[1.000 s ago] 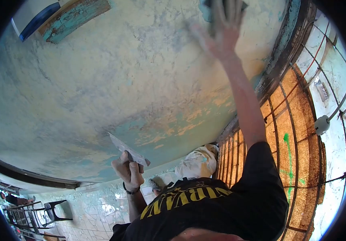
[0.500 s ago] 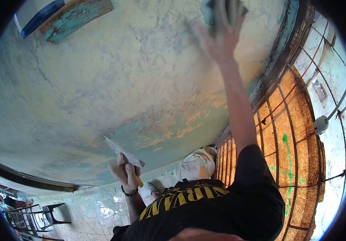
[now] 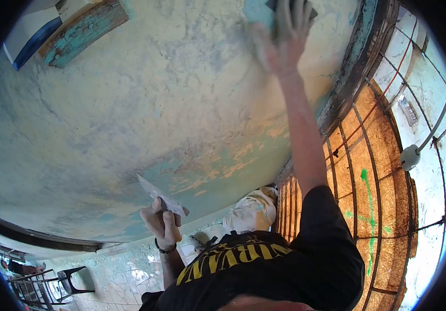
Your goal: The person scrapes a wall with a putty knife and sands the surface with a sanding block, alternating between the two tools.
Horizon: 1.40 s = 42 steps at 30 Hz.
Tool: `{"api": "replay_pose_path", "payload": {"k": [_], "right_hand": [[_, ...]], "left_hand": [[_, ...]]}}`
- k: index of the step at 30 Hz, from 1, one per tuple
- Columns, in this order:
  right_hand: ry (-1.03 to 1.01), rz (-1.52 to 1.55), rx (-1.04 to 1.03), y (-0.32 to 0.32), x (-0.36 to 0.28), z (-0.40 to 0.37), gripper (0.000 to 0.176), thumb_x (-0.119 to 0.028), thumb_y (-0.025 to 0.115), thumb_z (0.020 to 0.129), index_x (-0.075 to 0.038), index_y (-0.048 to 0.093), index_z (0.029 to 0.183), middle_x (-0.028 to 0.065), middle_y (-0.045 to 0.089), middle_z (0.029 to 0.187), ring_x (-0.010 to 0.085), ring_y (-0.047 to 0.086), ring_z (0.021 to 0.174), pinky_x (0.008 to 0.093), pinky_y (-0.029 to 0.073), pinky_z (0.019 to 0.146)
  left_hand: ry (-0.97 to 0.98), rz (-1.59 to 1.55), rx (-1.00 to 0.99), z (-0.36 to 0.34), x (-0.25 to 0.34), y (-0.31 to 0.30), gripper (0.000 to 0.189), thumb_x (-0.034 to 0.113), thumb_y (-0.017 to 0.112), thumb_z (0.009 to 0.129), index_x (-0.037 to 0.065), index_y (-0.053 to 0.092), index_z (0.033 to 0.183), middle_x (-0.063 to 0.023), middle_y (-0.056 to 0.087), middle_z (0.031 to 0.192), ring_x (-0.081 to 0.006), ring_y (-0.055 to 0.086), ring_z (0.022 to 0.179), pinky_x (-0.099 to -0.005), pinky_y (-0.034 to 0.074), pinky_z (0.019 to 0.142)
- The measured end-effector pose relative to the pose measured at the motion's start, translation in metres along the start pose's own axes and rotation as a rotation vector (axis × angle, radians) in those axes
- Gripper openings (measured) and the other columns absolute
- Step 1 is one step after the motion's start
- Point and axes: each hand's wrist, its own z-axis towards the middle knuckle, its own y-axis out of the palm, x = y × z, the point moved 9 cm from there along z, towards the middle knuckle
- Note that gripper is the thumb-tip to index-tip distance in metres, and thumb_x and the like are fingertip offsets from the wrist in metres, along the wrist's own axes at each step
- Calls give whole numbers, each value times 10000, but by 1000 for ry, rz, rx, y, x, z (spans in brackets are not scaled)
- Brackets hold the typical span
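My right hand (image 3: 284,44) reaches high up and presses a dark sanding pad (image 3: 291,6) flat against the pale, peeling wall (image 3: 129,103); the hand is blurred. Lower down, my left hand (image 3: 161,225) is shut on the handle of a wide metal putty knife (image 3: 158,193). Its blade is tilted and sits close to the wall near patches of teal and orange paint. A dark band circles my left wrist. My black shirt with yellow letters fills the bottom of the view.
A rusty window grille over orange panels (image 3: 373,171) runs down the right, with a white junction box (image 3: 410,155) beside it. A white sack (image 3: 251,210) lies below. A dark chair (image 3: 72,280) and another person (image 3: 18,268) are at lower left. A teal board (image 3: 80,31) is at top left.
My right hand with the pad has shifted slightly on the wall near the top. My left hand and the putty knife stay in about the same place.
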Motion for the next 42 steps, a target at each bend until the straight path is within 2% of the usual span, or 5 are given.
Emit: {"api": "replay_pose_path", "payload": {"k": [3, 17, 20, 23, 42], "right_hand": [[-380, 24, -172, 11, -75, -23, 925, -727, 544, 930, -56, 446, 1559, 257, 259, 1670, 543, 236, 1513, 688, 190, 1208], [-81, -98, -9, 11, -27, -9, 915, -731, 617, 864, -112, 504, 1528, 240, 347, 1631, 506, 291, 1501, 676, 201, 1210], [-242, 6, -119, 3, -74, -29, 888, -754, 600, 878, -128, 544, 1505, 265, 365, 1618, 503, 331, 1490, 688, 223, 1201], [61, 104, 151, -14, 3, -15, 894, -597, 751, 774, -253, 483, 1554, 197, 366, 1630, 463, 268, 1522, 582, 209, 1251], [-208, -36, -145, 17, -34, -22, 826, -651, 637, 874, -162, 509, 1527, 187, 382, 1630, 469, 276, 1520, 559, 210, 1254]], "left_hand": [[-12, -9, -5, 1, -4, -3, 408, 351, 523, 1087, -9, 428, 1254, -103, 606, 779, -67, 429, 411, -215, 330, 368], [-23, 90, 65, 3, 20, -14, 494, 443, 559, 1055, -39, 484, 977, -49, 535, 630, -61, 435, 380, -213, 293, 343], [26, 71, -50, -3, 17, -12, 422, 130, 471, 1091, 94, 349, 1493, -69, 531, 719, -82, 400, 443, -286, 483, 507], [-21, 129, 111, -4, 29, -8, 457, 404, 536, 1073, -44, 502, 990, -54, 538, 625, -62, 440, 378, -218, 299, 348], [44, 212, 58, -15, 45, -16, 315, 273, 500, 1080, -34, 558, 1121, -11, 466, 541, -61, 406, 387, -238, 309, 359]]}}
